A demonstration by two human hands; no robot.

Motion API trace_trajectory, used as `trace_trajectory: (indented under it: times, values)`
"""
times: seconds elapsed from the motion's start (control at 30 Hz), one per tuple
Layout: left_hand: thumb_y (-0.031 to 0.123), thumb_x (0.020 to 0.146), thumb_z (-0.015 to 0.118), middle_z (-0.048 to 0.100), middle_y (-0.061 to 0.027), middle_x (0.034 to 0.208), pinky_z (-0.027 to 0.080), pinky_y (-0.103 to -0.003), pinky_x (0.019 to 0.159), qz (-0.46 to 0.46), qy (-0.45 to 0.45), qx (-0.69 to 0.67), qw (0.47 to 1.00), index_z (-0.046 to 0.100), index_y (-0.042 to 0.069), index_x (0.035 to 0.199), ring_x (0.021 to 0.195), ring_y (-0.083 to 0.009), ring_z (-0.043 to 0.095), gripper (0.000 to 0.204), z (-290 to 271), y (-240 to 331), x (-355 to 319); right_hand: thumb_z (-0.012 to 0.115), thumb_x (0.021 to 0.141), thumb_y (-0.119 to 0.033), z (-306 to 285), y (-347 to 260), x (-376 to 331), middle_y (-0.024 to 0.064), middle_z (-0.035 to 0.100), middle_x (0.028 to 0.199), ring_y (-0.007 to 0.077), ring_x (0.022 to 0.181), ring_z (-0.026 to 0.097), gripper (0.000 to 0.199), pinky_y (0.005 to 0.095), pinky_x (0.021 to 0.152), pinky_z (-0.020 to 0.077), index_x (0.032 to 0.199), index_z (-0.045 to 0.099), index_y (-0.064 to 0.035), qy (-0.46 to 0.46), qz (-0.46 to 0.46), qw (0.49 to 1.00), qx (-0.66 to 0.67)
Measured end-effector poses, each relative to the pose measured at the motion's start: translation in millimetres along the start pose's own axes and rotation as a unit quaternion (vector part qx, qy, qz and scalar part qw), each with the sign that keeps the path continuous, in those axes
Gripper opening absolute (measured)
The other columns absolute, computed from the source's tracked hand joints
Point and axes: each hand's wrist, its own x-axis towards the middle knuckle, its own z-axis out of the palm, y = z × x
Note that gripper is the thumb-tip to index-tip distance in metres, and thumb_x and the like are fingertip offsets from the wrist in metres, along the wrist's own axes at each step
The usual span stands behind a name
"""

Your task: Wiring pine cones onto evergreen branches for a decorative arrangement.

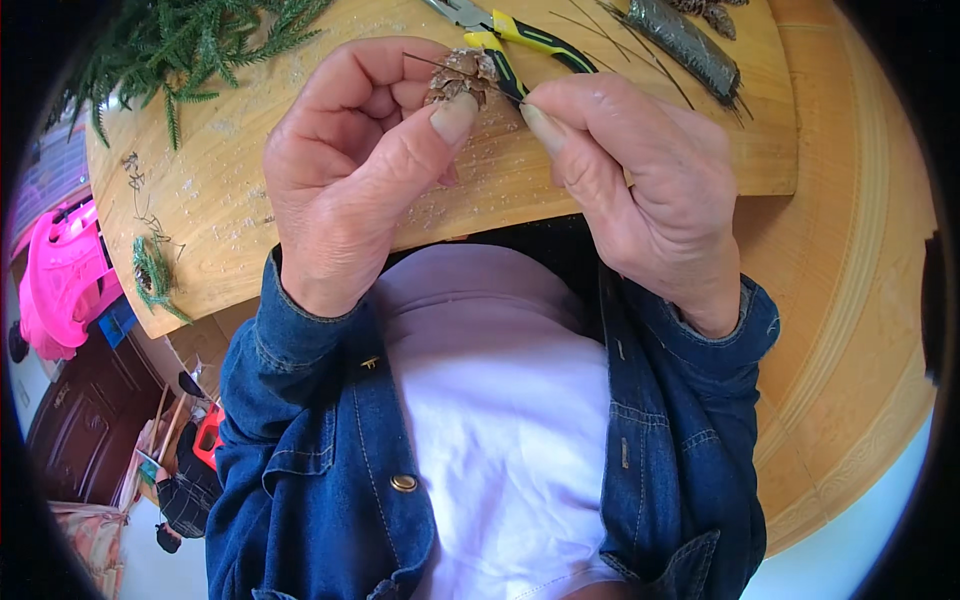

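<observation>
Between the thumb and fingers of my left hand (350,160) is a small brown pine cone (463,78) with whitish flecks on its scales. A thin dark wire (430,62) crosses the cone and sticks out past its left side. My right hand (650,165) is closed in a pinch of thumb and forefinger, just right of the cone, on the wire's other end. Both hands are raised over the near part of the wooden table. Directly behind them lie pliers (540,40) with yellow and black handles, partly hidden by the cone and fingers.
Green artificial fir branches (220,50) cover the table's far left. A dark wrapped bundle of wires (685,50) and several loose wires (640,55) lie far right, near more pine cones (715,12). A small green sprig (150,272) sits by the left edge. White crumbs dot the wooden tabletop (225,200).
</observation>
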Motion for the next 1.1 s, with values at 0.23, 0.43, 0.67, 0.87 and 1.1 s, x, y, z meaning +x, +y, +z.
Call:
trace_trajectory:
  times: [0.23, 0.43, 0.67, 0.87, 1.1]
  values:
    - [0.007, 0.085, 0.059, 0.062, -0.0099, 0.086, 0.046, -0.023, 0.060, 0.024, -0.005, 0.045, 0.999, 0.055, -0.007, 0.109, 0.064, -0.0124, 0.056, 0.027, 5, -5, -2, 0.062, 0.083, 0.004, 5, 1, 0, 0.0063, 0.057, 0.068, 0.0119, 0.057, 0.055, 0.010, 0.0231, 0.051, 0.0425, 0.094, 0.062, 0.0024, 0.005, 0.013, 1.000, -0.012]
    - [0.007, 0.085, 0.059, 0.061, -0.0088, 0.087, 0.046, -0.023, 0.059, -0.018, -0.016, 0.022, 0.999, 0.055, -0.006, 0.108, 0.065, -0.0123, 0.056, 0.027, 4, -3, -2, 0.060, 0.085, 0.003, 9, -6, 0, 0.0039, 0.058, 0.067, 0.0078, 0.058, 0.054, 0.015, 0.0211, 0.052, 0.0422, 0.100, 0.062, 0.0020, 0.032, 0.073, 0.996, 0.027]
    - [0.009, 0.086, 0.058, 0.061, -0.0090, 0.094, 0.047, -0.024, 0.065, 0.041, -0.062, 0.007, 0.997, 0.054, -0.005, 0.110, 0.071, -0.0130, 0.058, 0.028, 1, -13, 0, 0.059, 0.085, 0.004, 8, 0, -4, 0.0053, 0.060, 0.071, 0.0088, 0.062, 0.057, 0.020, 0.0201, 0.055, 0.0439, 0.105, 0.062, 0.0023, 0.030, 0.061, 0.997, 0.036]
    - [0.013, 0.088, 0.057, 0.060, -0.0087, 0.096, 0.047, -0.025, 0.069, 0.012, -0.071, 0.010, 0.997, 0.053, -0.006, 0.113, 0.075, -0.0134, 0.058, 0.031, 4, -8, 3, 0.060, 0.083, 0.005, 2, 0, -4, 0.0086, 0.063, 0.080, 0.0130, 0.066, 0.061, 0.019, 0.0216, 0.060, 0.0470, 0.102, 0.062, 0.0032, 0.026, 0.019, 0.999, -0.032]
    - [0.016, 0.094, 0.049, 0.060, -0.0099, 0.097, 0.047, -0.027, 0.071, -0.030, -0.031, 0.053, 0.998, 0.053, -0.006, 0.113, 0.076, -0.0142, 0.056, 0.029, 7, -8, 5, 0.061, 0.084, 0.003, 2, -5, -2, 0.0087, 0.062, 0.078, 0.0128, 0.065, 0.061, 0.020, 0.0221, 0.060, 0.0475, 0.104, 0.061, 0.0028, 0.012, 0.024, 0.998, -0.064]
